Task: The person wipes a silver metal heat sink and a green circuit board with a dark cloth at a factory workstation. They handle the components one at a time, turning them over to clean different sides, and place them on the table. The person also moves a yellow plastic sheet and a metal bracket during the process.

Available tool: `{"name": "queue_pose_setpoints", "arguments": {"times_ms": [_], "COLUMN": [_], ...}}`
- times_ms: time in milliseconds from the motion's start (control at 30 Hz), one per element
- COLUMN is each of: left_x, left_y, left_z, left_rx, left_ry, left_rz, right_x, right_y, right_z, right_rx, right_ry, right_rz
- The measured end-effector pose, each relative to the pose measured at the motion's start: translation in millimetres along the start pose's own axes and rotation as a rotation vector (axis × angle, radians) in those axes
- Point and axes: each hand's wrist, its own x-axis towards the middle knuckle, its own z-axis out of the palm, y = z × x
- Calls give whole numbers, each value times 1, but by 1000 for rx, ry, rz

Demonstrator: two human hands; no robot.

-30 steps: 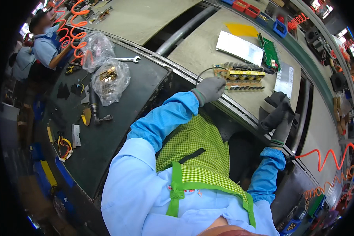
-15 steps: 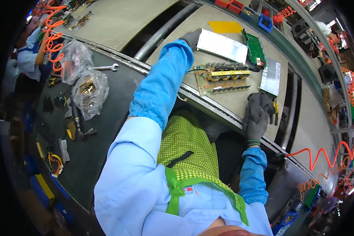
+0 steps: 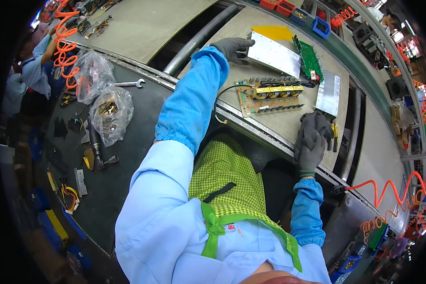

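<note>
Since the earlier frame, the left hand (image 3: 235, 47) has closed on the metal plate (image 3: 274, 56). The right hand (image 3: 311, 139) now rests curled on the desk (image 3: 288, 125), gripping nothing. Two clear bags (image 3: 110, 111) hold small brass parts.

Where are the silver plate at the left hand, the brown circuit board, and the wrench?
silver plate (image 3: 275, 56), head view, middle of its flat top face.
brown circuit board (image 3: 269, 98), head view, centre, among the yellow parts.
wrench (image 3: 128, 84), head view, middle of its shaft.
left hand (image 3: 232, 47), head view, back of the grey glove.
</note>
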Motion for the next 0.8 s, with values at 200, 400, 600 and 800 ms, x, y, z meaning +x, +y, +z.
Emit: {"name": "queue_pose_setpoints", "arguments": {"times_ms": [200,400,600,800], "left_x": [0,-49,-166,-230], "left_y": [-1,13,-4,-84], "left_z": [16,11,-36,-45], "left_rx": [-73,-62,-87,-273], "left_ry": [-146,83,306,382], "left_rz": [143,298,459,410], "right_x": [-1,-1,-6,17], "right_y": [-1,5,14,-90], "right_z": [1,3,3,-24], "right_rx": [-12,25,294,760], "right_ry": [29,53,127,215], "right_rz": [-33,-19,88,15]}}
